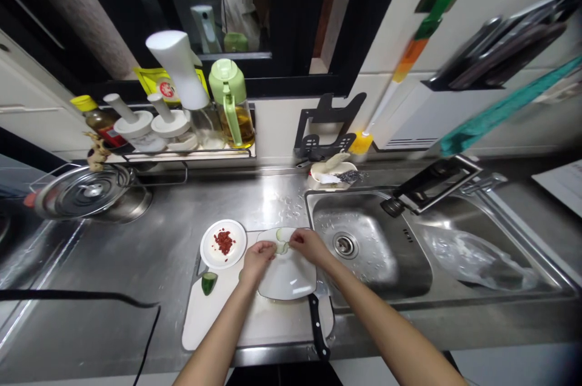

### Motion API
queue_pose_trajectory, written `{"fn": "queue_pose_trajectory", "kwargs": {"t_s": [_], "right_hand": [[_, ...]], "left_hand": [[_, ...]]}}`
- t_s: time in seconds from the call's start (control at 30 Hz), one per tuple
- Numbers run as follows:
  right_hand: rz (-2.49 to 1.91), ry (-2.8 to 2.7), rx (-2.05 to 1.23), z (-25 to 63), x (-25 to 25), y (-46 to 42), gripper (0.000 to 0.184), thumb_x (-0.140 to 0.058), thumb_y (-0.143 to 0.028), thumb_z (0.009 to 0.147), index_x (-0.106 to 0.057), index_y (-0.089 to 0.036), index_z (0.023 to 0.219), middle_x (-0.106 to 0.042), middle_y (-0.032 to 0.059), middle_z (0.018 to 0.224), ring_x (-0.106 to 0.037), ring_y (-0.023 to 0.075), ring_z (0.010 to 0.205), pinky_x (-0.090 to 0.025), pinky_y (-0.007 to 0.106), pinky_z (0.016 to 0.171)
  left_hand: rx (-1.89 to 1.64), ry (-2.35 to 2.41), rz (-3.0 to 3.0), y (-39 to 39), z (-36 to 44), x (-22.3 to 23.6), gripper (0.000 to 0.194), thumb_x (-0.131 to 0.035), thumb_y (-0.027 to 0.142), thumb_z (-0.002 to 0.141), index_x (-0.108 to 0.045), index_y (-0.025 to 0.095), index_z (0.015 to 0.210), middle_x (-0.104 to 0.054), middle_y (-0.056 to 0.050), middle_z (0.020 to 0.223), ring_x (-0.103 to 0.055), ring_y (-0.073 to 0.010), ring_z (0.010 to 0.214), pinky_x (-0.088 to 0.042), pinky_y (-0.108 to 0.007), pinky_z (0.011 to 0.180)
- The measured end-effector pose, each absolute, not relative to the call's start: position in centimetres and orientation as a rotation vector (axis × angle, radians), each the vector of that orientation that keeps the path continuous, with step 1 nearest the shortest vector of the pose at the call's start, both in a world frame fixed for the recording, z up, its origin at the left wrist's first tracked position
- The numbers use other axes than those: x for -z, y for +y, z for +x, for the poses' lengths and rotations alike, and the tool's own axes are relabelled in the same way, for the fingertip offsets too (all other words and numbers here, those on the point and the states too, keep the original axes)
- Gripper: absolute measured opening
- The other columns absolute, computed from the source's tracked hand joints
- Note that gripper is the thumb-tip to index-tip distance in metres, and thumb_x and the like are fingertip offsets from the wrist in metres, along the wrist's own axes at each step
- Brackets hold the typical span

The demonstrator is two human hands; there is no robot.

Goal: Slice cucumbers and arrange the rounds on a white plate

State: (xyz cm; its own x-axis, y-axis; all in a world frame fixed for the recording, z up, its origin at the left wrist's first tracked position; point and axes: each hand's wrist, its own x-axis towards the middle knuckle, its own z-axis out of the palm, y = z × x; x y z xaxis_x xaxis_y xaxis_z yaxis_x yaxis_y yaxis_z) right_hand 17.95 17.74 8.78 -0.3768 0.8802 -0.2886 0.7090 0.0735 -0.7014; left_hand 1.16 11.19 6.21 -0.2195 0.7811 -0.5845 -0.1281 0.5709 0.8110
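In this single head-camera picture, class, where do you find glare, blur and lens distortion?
Head view: glare glints off the wet steel counter and sink; the hanging utensils and teal cloth at the upper right are smeared; the counter edges bow like a fisheye; the hands and white plate stay fairly sharp.

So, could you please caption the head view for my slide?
Both hands, left hand and right hand, arrange cucumber slices on a white plate beside the sink.
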Motion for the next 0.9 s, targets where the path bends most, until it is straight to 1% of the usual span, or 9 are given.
{"fn": "queue_pose_trajectory", "kwargs": {"t_s": [0.07, 0.13, 0.23, 0.3, 0.53, 0.9], "right_hand": [[-1.665, -2.174, -1.113, 17.6, -8.3, 18.5, 0.009, -0.059, -0.021, 0.075, -0.065, -0.019, 0.07, -0.065, 0.0001, 0.068, -0.054, 0.0133, 0.067, -0.036, 0.024, 0.061], [-1.717, -2.218, -1.035, 17.3, -8.0, 19.1, 0.008, -0.059, -0.02, 0.075, -0.065, -0.02, 0.07, -0.065, 0.0006, 0.068, -0.055, 0.0154, 0.073, -0.036, 0.024, 0.064], [-1.772, -2.289, -0.936, 16.8, -7.7, 19.4, 0.008, -0.059, -0.02, 0.075, -0.065, -0.021, 0.072, -0.066, 0.0021, 0.072, -0.054, 0.0193, 0.085, -0.035, 0.027, 0.068], [-1.789, -2.337, -0.888, 16.6, -7.6, 19.5, 0.009, -0.057, -0.021, 0.077, -0.065, -0.022, 0.074, -0.067, 0.0027, 0.075, -0.053, 0.0211, 0.089, -0.035, 0.028, 0.069], [-1.793, -2.463, -0.785, 16.1, -6.9, 19.4, 0.014, -0.051, -0.025, 0.082, -0.065, -0.022, 0.079, -0.068, 0.0043, 0.081, -0.051, 0.0243, 0.095, -0.034, 0.032, 0.073], [-1.822, -2.544, -0.692, 15.9, -6.7, 19.1, 0.022, -0.044, -0.027, 0.089, -0.064, -0.02, 0.087, -0.068, 0.0057, 0.09, -0.049, 0.0233, 0.1, -0.031, 0.032, 0.075]], "left_hand": [[-0.882, 1.709, 0.718, 11.6, 1.4, -5.7, 0.024, -0.064, 0.035, 0.068, -0.068, 0.014, 0.08, -0.062, 0.001, 0.057, -0.053, -0.0096, 0.052, -0.039, -0.021, 0.053], [-0.827, 1.838, 0.848, 11.9, 1.5, -5.3, 0.021, -0.06, 0.032, 0.07, -0.069, 0.016, 0.081, -0.063, 0.0, 0.059, -0.055, -0.0114, 0.055, -0.04, -0.023, 0.058], [-0.764, 1.957, 0.962, 12.0, 1.8, -5.2, 0.022, -0.057, 0.028, 0.072, -0.069, 0.017, 0.087, -0.064, 0.0, 0.06, -0.056, -0.0134, 0.058, -0.041, -0.025, 0.062], [-0.748, 1.991, 1.001, 12.0, 2.1, -5.3, 0.023, -0.056, 0.027, 0.073, -0.068, 0.017, 0.09, -0.063, 0.0, 0.06, -0.057, -0.014, 0.059, -0.04, -0.025, 0.063], [-0.71, 2.034, 1.081, 12.1, 2.5, -5.2, 0.021, -0.054, 0.024, 0.075, -0.068, 0.019, 0.089, -0.064, -0.001, 0.064, -0.058, -0.015, 0.062, -0.039, -0.025, 0.064], [-0.612, 2.075, 1.157, 12.3, 2.8, -5.7, 0.019, -0.052, 0.022, 0.079, -0.067, 0.02, 0.091, -0.068, -0.002, 0.071, -0.059, -0.0151, 0.067, -0.038, -0.024, 0.067]]}}
